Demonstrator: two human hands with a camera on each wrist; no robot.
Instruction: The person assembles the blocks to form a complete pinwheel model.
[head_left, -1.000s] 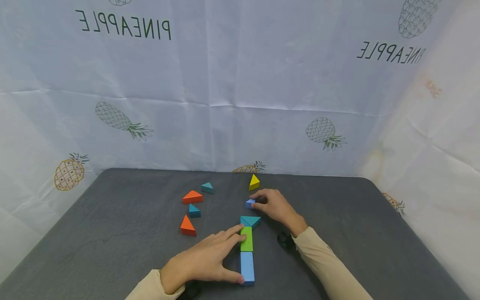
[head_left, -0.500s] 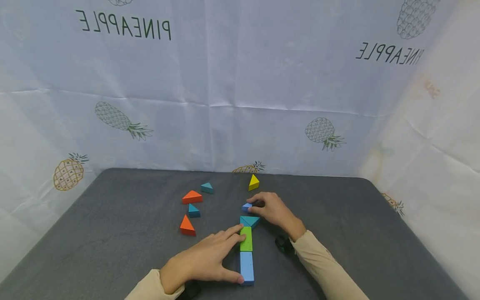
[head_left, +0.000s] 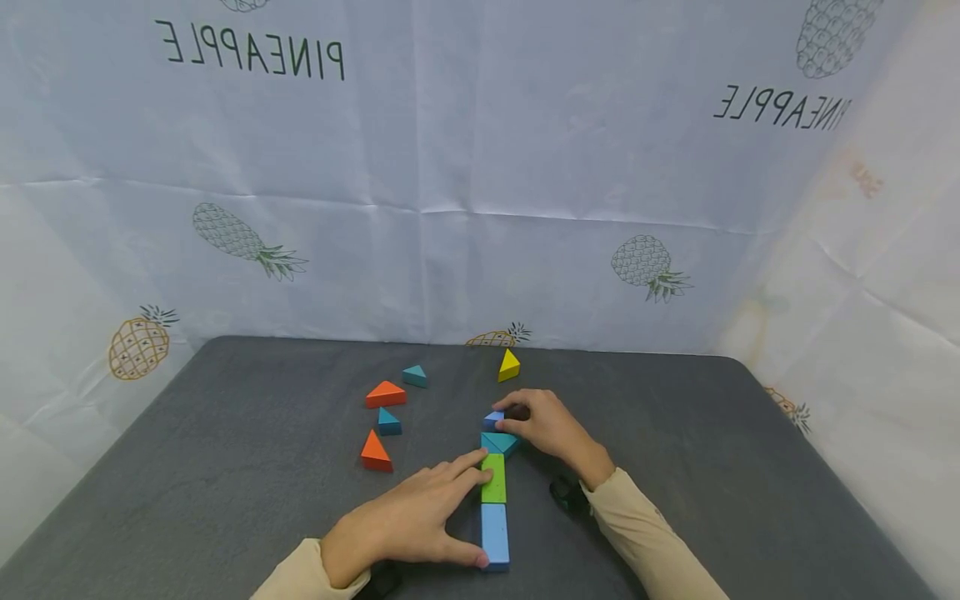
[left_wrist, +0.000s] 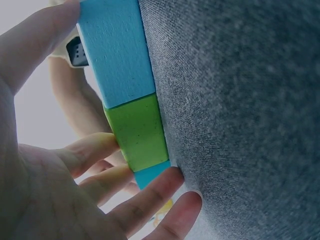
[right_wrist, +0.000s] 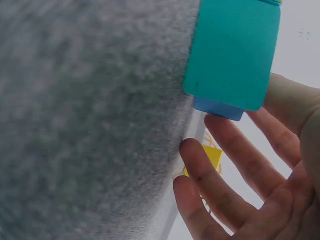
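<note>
A light blue rectangular block [head_left: 494, 535], a green block [head_left: 496, 483] and teal triangular blocks [head_left: 506, 442] stand end to end in a row on the dark table. My left hand [head_left: 408, 518] lies along the row's left side. Its spread fingers touch the green block near the far end, and its thumb touches the light blue block. Just beyond the teal triangles, my right hand [head_left: 551, 429] pinches a small blue triangular block [head_left: 492, 420] between thumb and fingers. In the right wrist view the teal block [right_wrist: 232, 55] partly hides this blue block [right_wrist: 217, 108].
A yellow triangular block [head_left: 509, 366] stands near the table's far edge. To the left lie two orange triangular blocks [head_left: 376, 454] and two more teal ones [head_left: 388, 422]. A pineapple-print curtain [head_left: 465, 167] hangs behind the dark table [head_left: 187, 467].
My right hand has drawn the small blue triangular block nearer and slightly left, up to the far end of the row. The left hand and the row have stayed in place.
</note>
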